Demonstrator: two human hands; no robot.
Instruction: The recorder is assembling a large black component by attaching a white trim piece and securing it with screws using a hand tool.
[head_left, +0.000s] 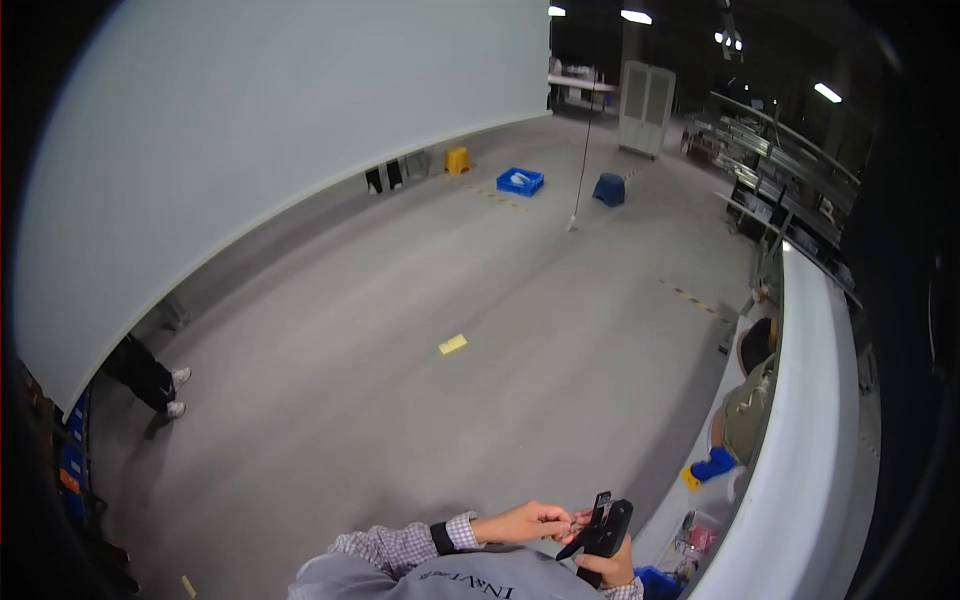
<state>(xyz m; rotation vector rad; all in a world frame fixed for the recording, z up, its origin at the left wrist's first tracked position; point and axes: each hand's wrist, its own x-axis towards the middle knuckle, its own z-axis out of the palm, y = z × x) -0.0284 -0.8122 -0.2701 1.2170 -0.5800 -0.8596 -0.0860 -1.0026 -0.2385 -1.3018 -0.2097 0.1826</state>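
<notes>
Close to my body at the bottom, my right hand (617,567) is wrapped round a black handheld tool (612,530) with a bulky upper body and a narrow raised part beside it. My left hand (538,521) reaches across from the left, its fingers pinched together right beside the tool. Something small may be between those fingertips, but it is too small to name. Both hands are held in front of my grey garment, above the floor.
A long white surface (800,420) runs along the right, with a worker (748,410) and a blue-and-yellow object (712,465) beside it. A large pale screen (300,100) hangs at left; a person's legs (150,375) show below it. A blue crate (520,182) and stools stand farther off.
</notes>
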